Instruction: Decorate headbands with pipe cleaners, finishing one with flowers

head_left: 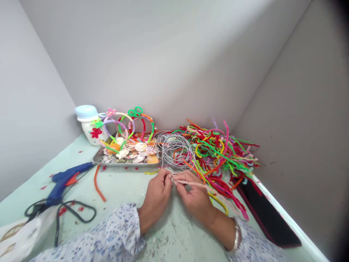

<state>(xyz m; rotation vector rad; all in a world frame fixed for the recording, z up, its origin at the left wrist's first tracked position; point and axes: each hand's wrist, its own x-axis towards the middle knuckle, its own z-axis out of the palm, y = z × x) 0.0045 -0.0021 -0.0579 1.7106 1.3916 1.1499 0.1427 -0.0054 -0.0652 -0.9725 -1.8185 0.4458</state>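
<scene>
My left hand [159, 193] is closed in a pinch, thumb against forefinger, just above the table's middle. Facing it, my right hand [196, 198] pinches a pale pink pipe cleaner [197, 184]. The strand starts where the fingertips of both hands meet and trails back over the right hand. Its end between the fingers is mostly covered. Directly behind the hands lies a loose coil of grey wire [178, 150]. A heap of coloured pipe cleaners [218, 147] spreads to the right of the coil, with a yellow pipe cleaner [219, 203] beside my right wrist.
A metal tray [128, 165] holds seashells [139, 147] and several wrapped headbands [131, 125]. Behind its left end stands a white jar [91, 127] with a blue lid. A blue glue gun [62, 182] with a black cord lies left. A dark phone [268, 214] rests near the right edge.
</scene>
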